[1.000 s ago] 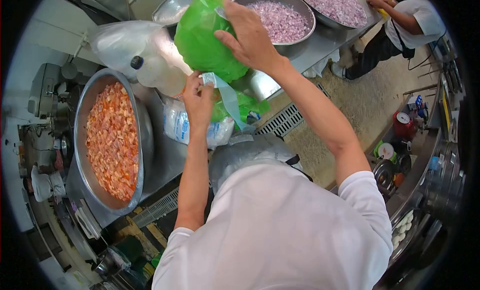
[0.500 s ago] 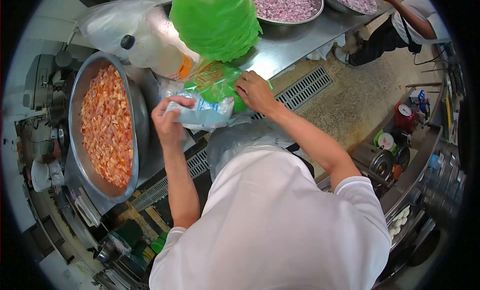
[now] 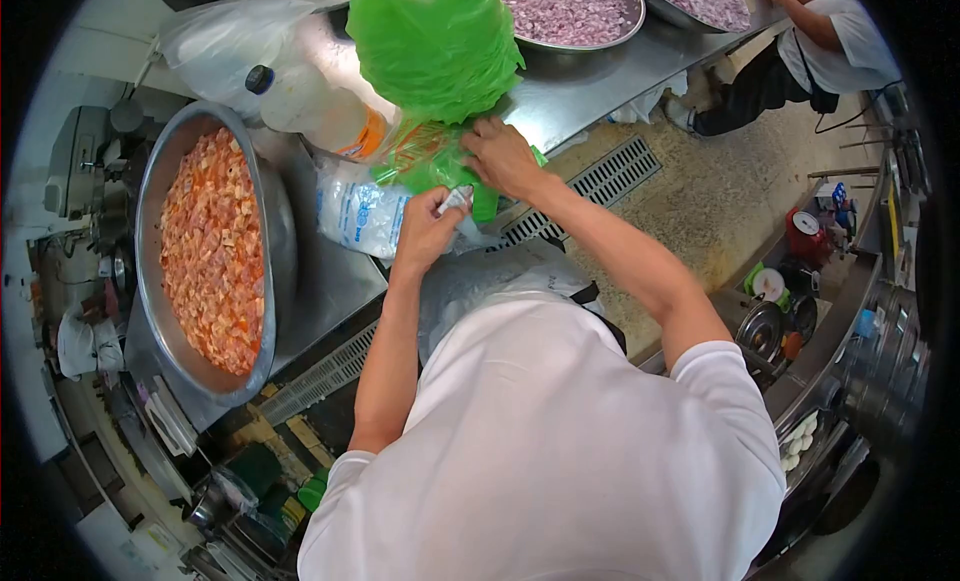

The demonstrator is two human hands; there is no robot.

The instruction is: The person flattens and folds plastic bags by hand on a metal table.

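Note:
Near the table's front edge, my left hand (image 3: 430, 226) is closed on a crumpled whitish strip (image 3: 455, 201). Just right of it and a little higher, my right hand (image 3: 500, 159) has bent fingers on a green plastic package (image 3: 430, 169); what its fingertips grip is hidden. A white plastic pack with blue print (image 3: 362, 213) lies left of my left hand. Above both hands stands a large green plastic bag (image 3: 430, 51). To the left, a bottle with a dark cap and orange label (image 3: 318, 111) lies on its side.
A big metal bowl of diced orange-red meat (image 3: 215, 251) stands at left. Metal bowls of chopped pinkish pieces (image 3: 565, 11) (image 3: 700, 1) are at the top. Another person (image 3: 840, 46) stands at upper right. A floor grate (image 3: 610, 176) lies beyond the steel table (image 3: 570, 91).
The large green bag, earlier touched by my right hand, now stands apart from both hands. My left hand swung left with the light strip, then came back right, beside my right hand.

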